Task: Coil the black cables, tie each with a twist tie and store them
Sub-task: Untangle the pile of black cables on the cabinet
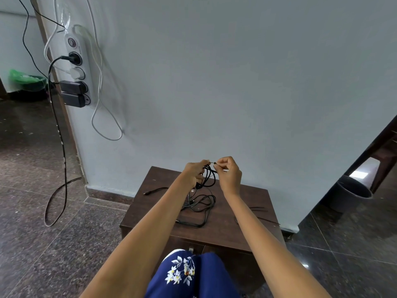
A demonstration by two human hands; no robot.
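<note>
I have a coiled black cable (207,176) held up above the far part of the dark wooden worktop (247,203), close to the wall (236,82). My left hand (194,173) has its fingers curled round the left side of the coil, with loops hanging down from it. My right hand (228,174) pinches a thin tie (213,163) between thumb and fingertip at the top of the coil, the other fingers curled in. Under my hands a loose black cable (203,204) lies tangled on the worktop, and one end of it reaches toward the near edge. A short black cable (155,191) lies apart on the left of the worktop. Several thin dark ties (258,209) lie on the right side. Left on the wall hangs a white power strip (78,69) with black plugs in it, and a black cord (58,147) drops from it to the stone floor (43,233). A grey bin (352,194) stands on the floor to the right.
</note>
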